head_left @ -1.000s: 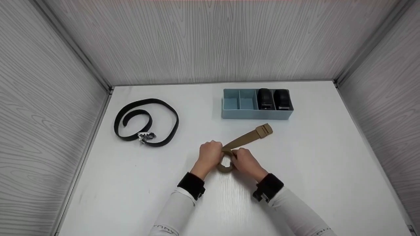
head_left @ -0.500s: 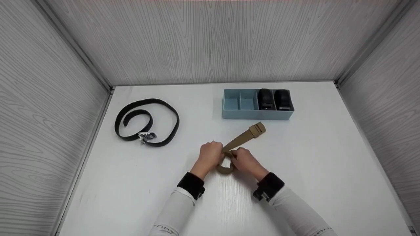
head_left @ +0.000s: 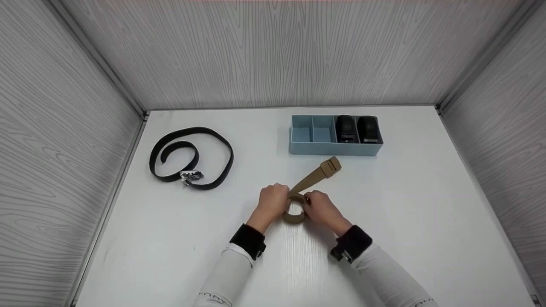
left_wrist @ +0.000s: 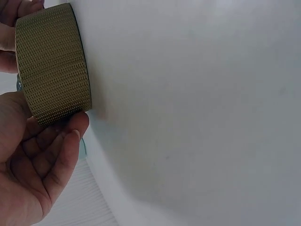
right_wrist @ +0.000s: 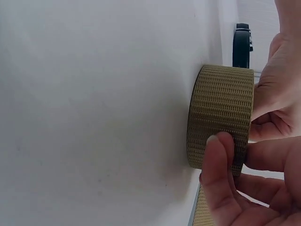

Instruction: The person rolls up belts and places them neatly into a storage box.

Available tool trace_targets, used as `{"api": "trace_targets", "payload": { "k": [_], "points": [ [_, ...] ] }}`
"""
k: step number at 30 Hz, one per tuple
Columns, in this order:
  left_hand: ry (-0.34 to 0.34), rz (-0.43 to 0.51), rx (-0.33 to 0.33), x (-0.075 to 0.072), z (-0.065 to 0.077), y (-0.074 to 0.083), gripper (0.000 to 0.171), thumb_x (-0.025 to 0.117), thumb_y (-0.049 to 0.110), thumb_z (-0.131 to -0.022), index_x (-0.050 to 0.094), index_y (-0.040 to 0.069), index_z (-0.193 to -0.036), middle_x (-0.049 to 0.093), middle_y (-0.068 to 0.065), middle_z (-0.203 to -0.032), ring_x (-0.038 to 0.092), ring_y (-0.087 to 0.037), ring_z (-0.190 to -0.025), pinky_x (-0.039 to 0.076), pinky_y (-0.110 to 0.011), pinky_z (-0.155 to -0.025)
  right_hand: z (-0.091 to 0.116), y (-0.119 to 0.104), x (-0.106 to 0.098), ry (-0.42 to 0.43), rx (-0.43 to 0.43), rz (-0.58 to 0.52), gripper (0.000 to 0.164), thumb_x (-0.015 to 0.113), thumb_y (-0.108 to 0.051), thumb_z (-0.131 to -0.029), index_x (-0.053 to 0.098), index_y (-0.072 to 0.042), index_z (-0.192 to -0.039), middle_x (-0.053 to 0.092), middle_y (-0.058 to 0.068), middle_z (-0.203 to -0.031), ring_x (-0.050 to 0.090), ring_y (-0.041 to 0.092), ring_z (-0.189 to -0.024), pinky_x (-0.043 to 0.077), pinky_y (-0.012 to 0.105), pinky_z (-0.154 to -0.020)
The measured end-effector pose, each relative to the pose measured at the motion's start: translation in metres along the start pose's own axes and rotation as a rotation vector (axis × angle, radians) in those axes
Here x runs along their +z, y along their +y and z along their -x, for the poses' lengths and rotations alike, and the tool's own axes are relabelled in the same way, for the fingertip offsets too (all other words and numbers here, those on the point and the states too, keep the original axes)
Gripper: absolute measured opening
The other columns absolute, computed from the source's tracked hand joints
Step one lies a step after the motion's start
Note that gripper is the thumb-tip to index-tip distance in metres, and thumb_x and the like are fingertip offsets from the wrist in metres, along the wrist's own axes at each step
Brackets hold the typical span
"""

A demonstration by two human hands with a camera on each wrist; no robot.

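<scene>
A tan woven webbing belt is rolled into an open ring between the two hands, standing on edge on the white table. Its straight tail runs away to the upper right and ends in a tan buckle. My left hand grips the ring's left side, fingers curled. On the opposite side my right hand pinches the band between thumb and fingers. The right wrist view shows the ribbed outer face of the belt coil with fingertips on it. In the left wrist view, the left fingers touch the coil's lower edge.
A black belt with a silver buckle lies loosely looped on the left. Behind the hands stands a blue divided box; two black rolled belts fill its right compartments. Grey wood-grain panels enclose the table.
The tan belt's buckle end has swung left and slightly away as its tail shortened. My right hand has shifted slightly right, while the left hand stays nearly still.
</scene>
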State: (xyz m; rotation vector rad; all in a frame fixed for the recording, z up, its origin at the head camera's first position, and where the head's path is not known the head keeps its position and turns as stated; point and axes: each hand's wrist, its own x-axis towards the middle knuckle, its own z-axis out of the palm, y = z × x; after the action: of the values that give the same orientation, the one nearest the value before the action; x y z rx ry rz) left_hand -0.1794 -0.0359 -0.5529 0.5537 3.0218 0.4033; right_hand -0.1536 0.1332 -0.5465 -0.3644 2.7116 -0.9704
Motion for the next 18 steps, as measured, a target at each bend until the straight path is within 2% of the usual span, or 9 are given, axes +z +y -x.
{"api": "trace_targets", "payload": {
  "k": [6, 12, 16, 18],
  "points": [
    [0.009, -0.009, 0.036, 0.0006, 0.0003, -0.0012, 0.016, 0.073, 0.02, -0.085, 0.07, 0.01, -0.072, 0.063, -0.002, -0.065, 0.058, -0.02, -0.058, 0.048, -0.037, -0.053, -0.0014, -0.0006, 0.0027, 0.009, -0.034, 0.002, 0.018, 0.059, -0.001, -0.094, 0.07, 0.002, -0.108, 0.059, 0.007, -0.088, 0.054, 0.019, -0.078, 0.048, 0.034, -0.069],
    [0.017, -0.027, 0.034, 0.0011, 0.0016, -0.0011, 0.017, 0.074, 0.019, -0.084, 0.069, 0.01, -0.07, 0.062, -0.002, -0.064, 0.058, -0.022, -0.057, 0.049, -0.039, -0.054, 0.0021, -0.0014, 0.0033, 0.021, 0.022, -0.028, 0.007, 0.062, -0.003, -0.091, 0.068, 0.0, -0.092, 0.059, 0.003, -0.079, 0.056, 0.017, -0.072, 0.048, 0.034, -0.066],
    [0.013, -0.027, 0.05, 0.0004, 0.0012, -0.0003, 0.017, 0.073, 0.016, -0.083, 0.067, 0.01, -0.069, 0.061, -0.003, -0.064, 0.057, -0.022, -0.057, 0.049, -0.038, -0.054, 0.0005, -0.0016, 0.0032, 0.025, -0.027, 0.009, 0.01, 0.061, 0.0, -0.09, 0.065, -0.002, -0.081, 0.054, 0.001, -0.07, 0.051, 0.016, -0.066, 0.046, 0.033, -0.062],
    [0.016, -0.028, 0.071, 0.0003, 0.0013, -0.0002, 0.016, 0.072, 0.015, -0.083, 0.067, 0.01, -0.069, 0.061, -0.003, -0.065, 0.057, -0.021, -0.057, 0.048, -0.038, -0.053, -0.0004, -0.0019, 0.003, 0.037, -0.065, 0.033, 0.011, 0.061, 0.002, -0.09, 0.066, -0.002, -0.081, 0.052, 0.001, -0.07, 0.05, 0.016, -0.065, 0.045, 0.033, -0.061]
  ]
}}
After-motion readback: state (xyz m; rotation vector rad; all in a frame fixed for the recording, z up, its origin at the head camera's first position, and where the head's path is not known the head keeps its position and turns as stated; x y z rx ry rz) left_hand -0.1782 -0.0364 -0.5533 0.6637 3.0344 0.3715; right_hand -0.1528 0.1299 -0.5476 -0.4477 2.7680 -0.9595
